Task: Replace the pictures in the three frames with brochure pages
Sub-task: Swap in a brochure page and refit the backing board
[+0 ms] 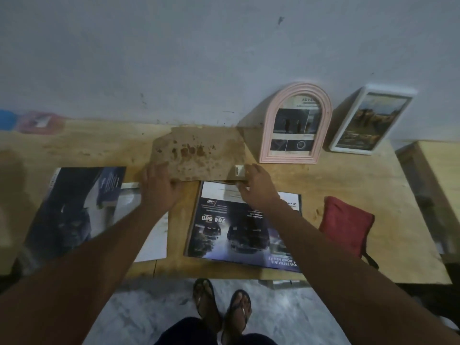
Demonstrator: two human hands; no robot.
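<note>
**Head view: third frame's backing under my hands**

Head view looks down on a wooden table [348, 185] against a grey wall. Two frames already stand at the back right: a pink arched frame [296, 125] and a white frame [371, 120], both leaning on the wall and both showing printed pages, so I judge those two done.

I am on the third. A stained brown backing board [199, 153] lies flat at the middle of the table. My left hand [161, 185] rests on its near left corner, fingers spread and pressing down. My right hand [256, 188] is at the near right corner, fingertips curled by a small white tab [240, 170]; whether I pinch the tab or only touch it, I cannot tell.

An open brochure [239, 225] lies just in front of the board, its far edge under my right hand. Another brochure [74, 210] lies to the left, and a red pouch [346, 227] to the right.

Next, I judge, the board must be fixed or lifted, which calls for steady pressure from the left while the right works the tab.
</note>
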